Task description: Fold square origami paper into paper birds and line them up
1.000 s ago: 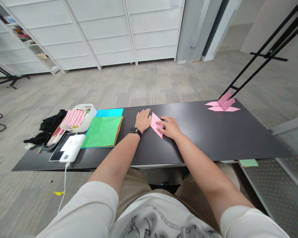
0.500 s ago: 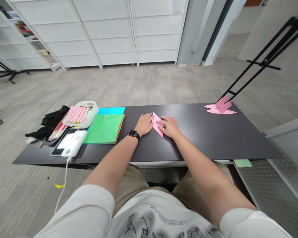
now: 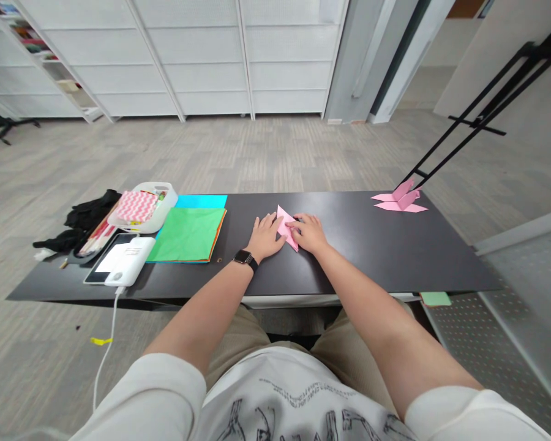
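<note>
A folded piece of pink paper (image 3: 284,224) lies on the dark table (image 3: 367,251) in front of me, roughly triangular with a point toward the far side. My left hand (image 3: 265,237) rests at its left edge, fingers spread and flat, the thumb touching the paper. From the right, my right hand (image 3: 310,233) presses on the paper with its fingertips, the fingers stretched out. Part of the paper's right side is hidden under those fingers. Two folded pink paper birds (image 3: 400,199) stand near the table's far right corner.
Left of my hands lies a stack of green paper (image 3: 188,236) over blue sheets (image 3: 202,201). Beyond it are a white basket (image 3: 168,205), a tablet (image 3: 101,260), a white power bank (image 3: 129,262) with a cable (image 3: 113,343), and black cloth (image 3: 92,211). A black stand (image 3: 459,131) rises behind the right corner.
My left thumb has moved lower along the paper's left edge, and my right hand's fingers have shifted slightly on it. The whole view has turned a little, moving everything slightly left.
</note>
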{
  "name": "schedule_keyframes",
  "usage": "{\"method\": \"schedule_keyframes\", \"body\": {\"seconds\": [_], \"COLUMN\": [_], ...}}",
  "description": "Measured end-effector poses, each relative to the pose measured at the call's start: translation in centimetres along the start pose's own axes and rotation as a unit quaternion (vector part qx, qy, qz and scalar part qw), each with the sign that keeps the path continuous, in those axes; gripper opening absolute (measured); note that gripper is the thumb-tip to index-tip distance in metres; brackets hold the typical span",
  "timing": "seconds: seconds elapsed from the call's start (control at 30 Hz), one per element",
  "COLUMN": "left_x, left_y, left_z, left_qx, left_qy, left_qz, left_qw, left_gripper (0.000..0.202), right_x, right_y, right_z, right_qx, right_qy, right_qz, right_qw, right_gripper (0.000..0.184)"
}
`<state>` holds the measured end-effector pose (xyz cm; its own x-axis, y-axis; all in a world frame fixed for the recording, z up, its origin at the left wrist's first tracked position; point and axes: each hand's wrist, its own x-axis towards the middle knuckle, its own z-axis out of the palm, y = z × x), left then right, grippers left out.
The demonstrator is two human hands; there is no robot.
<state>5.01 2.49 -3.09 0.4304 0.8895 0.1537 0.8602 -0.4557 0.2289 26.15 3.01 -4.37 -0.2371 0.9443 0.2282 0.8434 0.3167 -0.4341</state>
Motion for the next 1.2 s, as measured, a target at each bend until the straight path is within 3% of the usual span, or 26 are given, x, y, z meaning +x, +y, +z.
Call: {"method": "schedule_keyframes", "body": {"seconds": [0.37, 0.83, 1.03, 1.2], "left_x": [-1.9, -2.8, -3.2, -3.9], "left_y": [2.5, 3.1, 3.1, 3.2], "left_z": [-0.1, 0.3, -0.2, -0.5], "left_qx": [0.006, -0.017, -0.031, -0.043], "left_qy": [-0.005, 0.002, 0.011, -0.004], "left_qz": [-0.017, -0.015, 0.036, 0.118], "left_qw": [1.0, 1.0, 0.999, 0.992], "left_gripper": [0.082, 0.094, 0.101, 0.087], "right_x": [0.2, 0.0, 0.0, 0.0], "right_y": [0.3, 0.1, 0.0, 0.0], "right_z": [0.3, -0.1, -0.1, -0.2], "right_qx": [-0.02, -0.019, -0.02, -0.017], "right_qy": [0.001, -0.002, -0.007, -0.003], "right_qz": [0.0, 0.001, 0.005, 0.001], "right_qw": [1.0, 1.0, 1.0, 1.0], "right_gripper": [0.04, 0.04, 0.037, 0.038]}}
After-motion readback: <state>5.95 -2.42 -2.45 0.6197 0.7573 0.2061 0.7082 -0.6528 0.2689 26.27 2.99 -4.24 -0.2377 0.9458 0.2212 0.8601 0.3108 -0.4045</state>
